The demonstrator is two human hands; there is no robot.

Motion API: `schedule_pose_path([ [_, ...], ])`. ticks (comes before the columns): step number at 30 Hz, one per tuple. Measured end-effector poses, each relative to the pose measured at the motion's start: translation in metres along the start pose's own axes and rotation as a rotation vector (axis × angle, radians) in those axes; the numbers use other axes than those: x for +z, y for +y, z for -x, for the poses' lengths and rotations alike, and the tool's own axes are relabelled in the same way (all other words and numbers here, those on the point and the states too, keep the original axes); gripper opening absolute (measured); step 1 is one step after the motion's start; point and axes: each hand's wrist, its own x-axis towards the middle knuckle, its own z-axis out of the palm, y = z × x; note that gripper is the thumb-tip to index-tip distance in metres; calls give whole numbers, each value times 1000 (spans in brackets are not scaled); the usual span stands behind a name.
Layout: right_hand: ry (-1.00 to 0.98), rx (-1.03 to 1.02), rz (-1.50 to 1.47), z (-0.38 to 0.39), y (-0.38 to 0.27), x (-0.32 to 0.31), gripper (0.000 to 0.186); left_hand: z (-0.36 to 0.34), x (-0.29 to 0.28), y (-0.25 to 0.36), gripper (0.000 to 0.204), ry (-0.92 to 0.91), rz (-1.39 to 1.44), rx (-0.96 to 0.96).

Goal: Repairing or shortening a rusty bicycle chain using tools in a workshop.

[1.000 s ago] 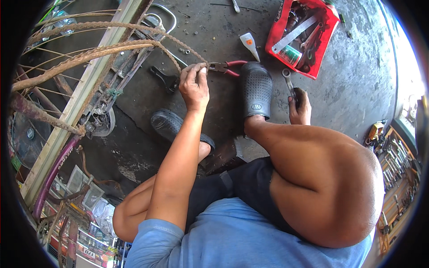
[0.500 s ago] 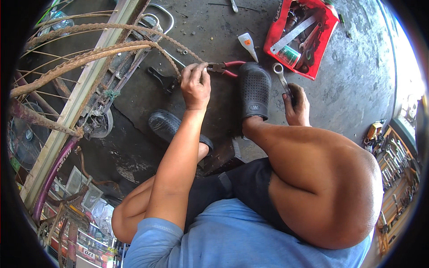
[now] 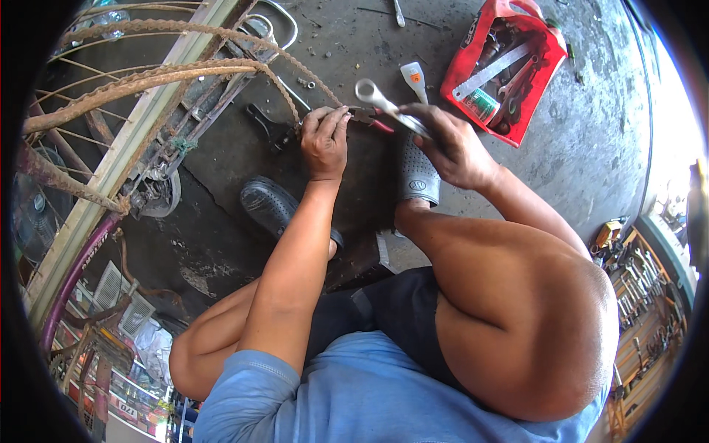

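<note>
One wrench is being gripped by the right hand, fingers curled, forearm slanted, near one pair of pliers, two rusty chain strands apparently being pinched by the left hand, fingers bunched.

Bright light spills from the right edge across a scuffed, stained grey concrete floor, beside a wooden tool rack

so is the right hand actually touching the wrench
Touching. The head view shows the right hand gripping the wrench by its shaft, with its ring end sticking out.
</note>
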Motion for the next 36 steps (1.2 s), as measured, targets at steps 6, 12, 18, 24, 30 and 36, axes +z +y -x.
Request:
schedule_pose_path([
  [6,-17,-39,286,-25,25,4,46,7,3,8,13,71,-131,-4],
  [12,-10,-158,293,-29,43,0,49,5,1,7,13,83,-160,-5],
  [18,-55,-164,536,-39,57,-16,53,3,-1,3,13,77,-104,-5],
  [24,257,-225,571,-88,78,-64,40,4,7,3,13,79,-54,-14],
  [30,-86,-508,520,-92,43,-44,54,19,15,-3,14,137,-92,-59],
  [36,-327,-352,657,-76,36,-4,71,24,21,-10,16,149,-237,-96],
])
